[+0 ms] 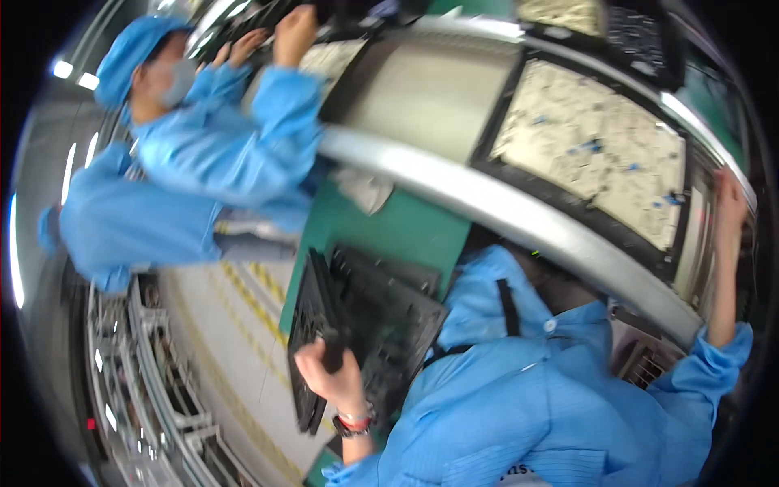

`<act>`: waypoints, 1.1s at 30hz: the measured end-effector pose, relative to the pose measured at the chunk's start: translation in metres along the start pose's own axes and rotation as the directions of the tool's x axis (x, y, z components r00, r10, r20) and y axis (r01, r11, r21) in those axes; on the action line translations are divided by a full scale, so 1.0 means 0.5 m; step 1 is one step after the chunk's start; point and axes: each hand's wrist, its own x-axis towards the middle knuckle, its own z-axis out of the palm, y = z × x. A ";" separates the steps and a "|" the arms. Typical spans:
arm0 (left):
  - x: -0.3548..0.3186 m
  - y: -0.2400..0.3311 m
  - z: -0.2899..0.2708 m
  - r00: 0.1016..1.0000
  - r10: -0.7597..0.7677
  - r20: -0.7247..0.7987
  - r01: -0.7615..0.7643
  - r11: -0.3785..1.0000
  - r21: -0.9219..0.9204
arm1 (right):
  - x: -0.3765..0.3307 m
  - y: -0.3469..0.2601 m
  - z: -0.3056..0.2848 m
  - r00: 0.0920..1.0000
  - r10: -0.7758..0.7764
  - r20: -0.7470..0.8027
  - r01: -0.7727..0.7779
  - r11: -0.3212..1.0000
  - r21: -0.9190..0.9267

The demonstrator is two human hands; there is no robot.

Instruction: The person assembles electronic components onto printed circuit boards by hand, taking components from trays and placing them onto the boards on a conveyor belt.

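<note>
My left hand (334,380) is closed on the edge of a thin black plastic panel (308,325), which stands tilted on its side. Beside it, further black panels (389,325) with moulded ribs lie on a green surface (349,219). My right hand (730,199) reaches to the far right and rests by the conveyor's outer rail, its fingers stretched out. Next to it on the conveyor sits a black-framed tray (531,166) with a pale board (600,146) carrying dark marks and small blue pieces. The picture is blurred.
A silver conveyor rail (487,199) curves in front of me. At left a co-worker (219,138) in blue works at the line; another person (138,215) stands behind. Yellow floor stripes (251,316) and metal racks (170,381) are at lower left. A white cloth-like thing (363,191) lies by the rail.
</note>
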 end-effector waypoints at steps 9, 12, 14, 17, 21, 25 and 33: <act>-0.007 0.070 0.054 0.880 0.137 0.455 -0.129 0.990 -0.048 | -0.082 -0.224 0.064 0.998 -0.054 -0.040 0.050 0.995 -0.090; 0.044 0.110 0.087 0.844 0.322 0.430 -0.225 0.939 -0.261 | -0.073 -0.216 0.058 0.998 -0.049 0.036 0.054 0.986 -0.155; 0.118 0.151 0.117 0.830 0.433 0.351 -0.290 0.873 -0.393 | -0.076 -0.231 0.066 0.998 -0.061 0.027 0.065 0.982 -0.177; 0.252 0.250 0.174 0.744 0.637 0.204 -0.406 0.673 -0.619 | -0.083 -0.285 0.079 0.988 -0.139 0.068 0.149 0.972 -0.183; 0.399 0.445 0.281 0.565 0.812 -0.146 -0.654 0.333 -0.679 | -0.061 -0.387 0.127 0.910 -0.341 0.236 0.402 0.865 -0.300; 0.538 0.677 0.456 0.462 0.853 -0.244 -0.643 0.133 -0.754 | 0.009 -0.478 0.239 0.807 -0.431 0.403 0.528 0.833 -0.167; 0.563 0.832 0.666 0.243 0.904 0.351 -0.598 0.424 -0.680 | 0.188 -0.360 0.391 0.735 -0.060 0.676 0.477 0.754 -0.451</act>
